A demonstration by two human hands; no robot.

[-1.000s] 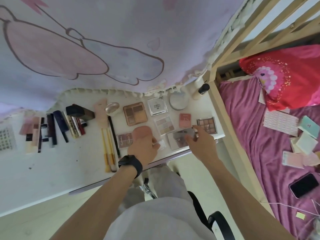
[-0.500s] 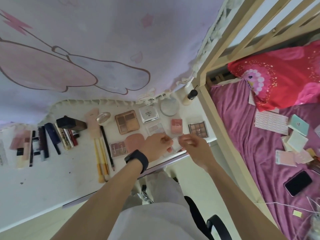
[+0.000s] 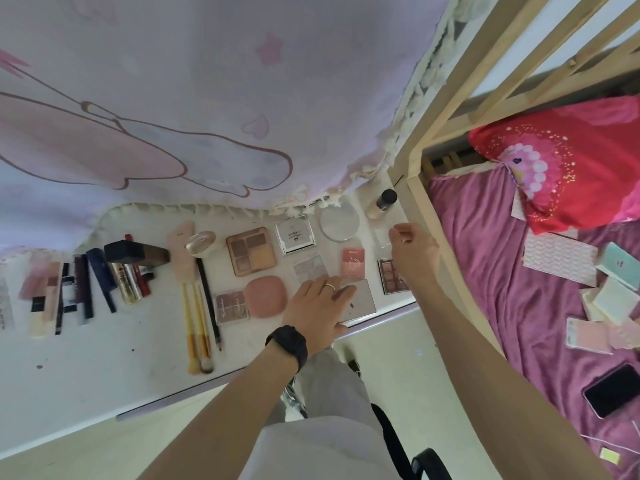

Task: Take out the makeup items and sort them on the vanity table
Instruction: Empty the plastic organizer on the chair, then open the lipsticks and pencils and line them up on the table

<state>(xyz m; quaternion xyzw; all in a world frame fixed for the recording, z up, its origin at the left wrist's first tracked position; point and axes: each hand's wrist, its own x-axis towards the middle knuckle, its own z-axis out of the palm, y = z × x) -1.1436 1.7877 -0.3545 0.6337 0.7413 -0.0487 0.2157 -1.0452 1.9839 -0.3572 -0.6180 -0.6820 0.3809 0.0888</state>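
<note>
Makeup lies in rows on the white vanity table [image 3: 104, 368]. My left hand [image 3: 320, 308] rests flat with straight fingers on a silver palette [image 3: 363, 303] at the table's front edge. My right hand [image 3: 414, 252] is at the table's far right, fingers curled, pinching a small clear case [image 3: 383, 237] just above the surface, below a foundation bottle [image 3: 381, 204]. Around the hands are a brown eyeshadow palette [image 3: 251, 251], a silver square compact [image 3: 296, 235], a round white compact [image 3: 339, 223], a pink blush [image 3: 353, 261], a rounded pink compact [image 3: 266, 296] and a dark palette [image 3: 389, 280].
Yellow-handled brushes [image 3: 197, 327], a black pencil [image 3: 207, 299] and several lipsticks and tubes [image 3: 97, 282] fill the table's left half. A printed curtain [image 3: 173, 116] hangs over the back. A wooden bed post [image 3: 446, 258] borders the right; the bed holds a phone [image 3: 613, 389] and cards.
Both hands were together over the silver palette handling the clear case. My right hand has carried the case up and right toward the bottle, and my left hand has settled flat on the silver palette.
</note>
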